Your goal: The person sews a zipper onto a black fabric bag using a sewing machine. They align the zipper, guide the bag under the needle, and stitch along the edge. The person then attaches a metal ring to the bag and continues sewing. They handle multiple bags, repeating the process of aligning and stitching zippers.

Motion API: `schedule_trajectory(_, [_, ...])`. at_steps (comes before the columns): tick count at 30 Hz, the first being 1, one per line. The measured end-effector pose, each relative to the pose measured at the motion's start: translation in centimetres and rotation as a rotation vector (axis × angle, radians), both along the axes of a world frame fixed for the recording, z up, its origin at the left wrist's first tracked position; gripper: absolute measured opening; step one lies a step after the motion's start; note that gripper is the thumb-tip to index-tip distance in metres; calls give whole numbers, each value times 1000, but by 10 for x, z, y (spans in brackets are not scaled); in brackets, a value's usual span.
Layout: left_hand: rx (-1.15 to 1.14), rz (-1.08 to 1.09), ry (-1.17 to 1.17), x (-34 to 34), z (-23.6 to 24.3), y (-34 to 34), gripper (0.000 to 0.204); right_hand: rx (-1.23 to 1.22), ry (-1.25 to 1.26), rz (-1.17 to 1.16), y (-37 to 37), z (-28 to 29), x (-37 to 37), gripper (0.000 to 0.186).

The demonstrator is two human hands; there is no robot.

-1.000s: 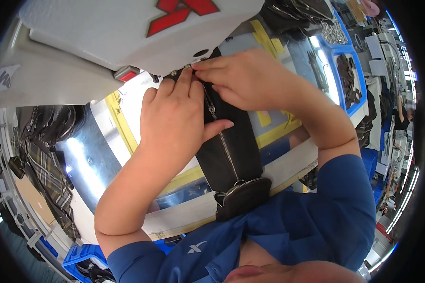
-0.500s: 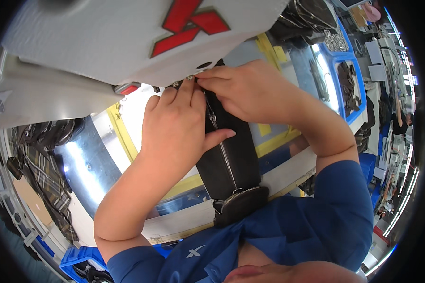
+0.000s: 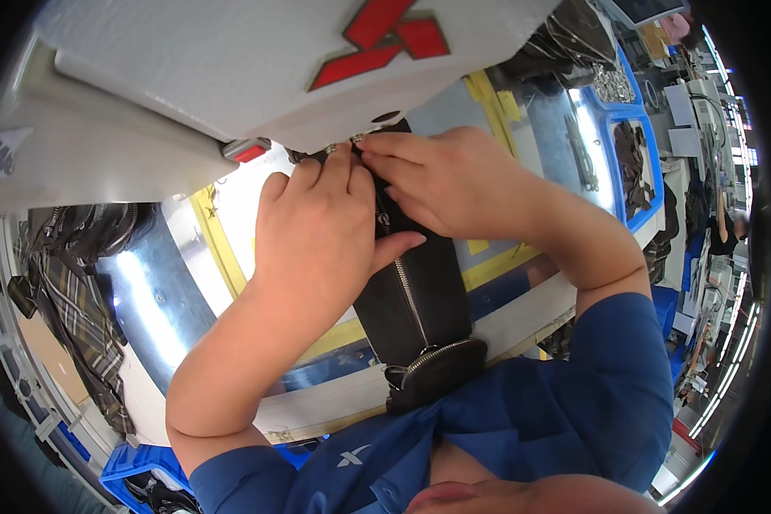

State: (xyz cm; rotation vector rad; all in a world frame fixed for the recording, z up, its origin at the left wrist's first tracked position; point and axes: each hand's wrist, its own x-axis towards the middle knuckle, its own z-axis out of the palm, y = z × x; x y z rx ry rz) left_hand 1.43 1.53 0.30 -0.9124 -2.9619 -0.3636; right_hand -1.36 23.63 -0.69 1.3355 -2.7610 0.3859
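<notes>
A long black fabric piece with a metal zipper down its middle runs from the sewing machine toward my body. Its near end is a rounded, zippered black part against my shirt. My left hand lies flat on the left side of the fabric, fingers reaching under the machine head and thumb spread across the zipper. My right hand pinches the fabric's far right part, its fingertips close to the left hand's. The machine head partly hides the stitching spot.
Dark zippered pieces and plaid fabric lie at the left. Blue bins with metal parts and dark pieces stand at the far right. Another blue bin sits low left. Yellow tape marks the table.
The machine head appears shifted slightly right in the view. My right hand sits a little lower and more to the right; my left hand has barely moved on the fabric.
</notes>
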Motion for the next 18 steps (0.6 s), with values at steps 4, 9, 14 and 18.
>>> schedule_trajectory(4, [36, -15, 5, 0, 0, 0, 87, -16, -21, -25, -2, 2, 0, 32])
schedule_trajectory(9, [88, -76, -28, -2, 0, -5, 87, -63, -65, -55, -1, -1, 1, 25])
schedule_trajectory(14, [127, -208, -57, -2, -10, 3, 93, -1, -94, -87, 32, 11, 9, 21])
schedule_trajectory(18, [81, -205, 31, 3, -19, 6, 93, -90, 206, -192, 91, 37, 13, 19])
